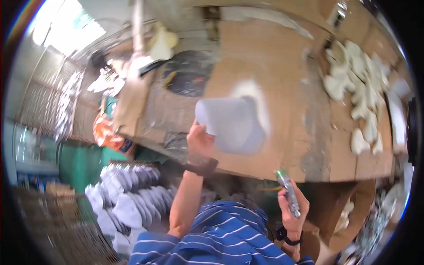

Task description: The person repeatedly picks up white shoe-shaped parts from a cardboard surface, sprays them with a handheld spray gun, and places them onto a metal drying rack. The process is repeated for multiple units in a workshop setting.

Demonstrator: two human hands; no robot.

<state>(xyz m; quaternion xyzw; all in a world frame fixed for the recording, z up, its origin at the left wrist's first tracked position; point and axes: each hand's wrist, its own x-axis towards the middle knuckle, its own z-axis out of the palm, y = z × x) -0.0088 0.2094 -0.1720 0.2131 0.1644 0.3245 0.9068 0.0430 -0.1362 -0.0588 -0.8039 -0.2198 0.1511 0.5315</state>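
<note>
Over the cardboard-covered table (pixel 282 132), my left hand (pixel 201 143) grips the left edge of a thin, pale grey sheet-like piece (pixel 234 121). The piece is curved and blurred by motion. A cream-white piece (pixel 260 99) shows partly behind it, its shape mostly hidden. Close to the table's front edge, my right hand (pixel 295 205) is closed around a slim silver-grey tool (pixel 290 194) with a green end. I cannot make out what kind of tool it is.
Several cream-coloured moulded pieces (pixel 342 84) lie along the table's right side. Grey rounded pieces (pixel 128 207) are stacked low on my left, near an orange bag (pixel 104 132). A dark round patch (pixel 187 73) marks the far left tabletop. An open cardboard box (pixel 362 212) stands below right.
</note>
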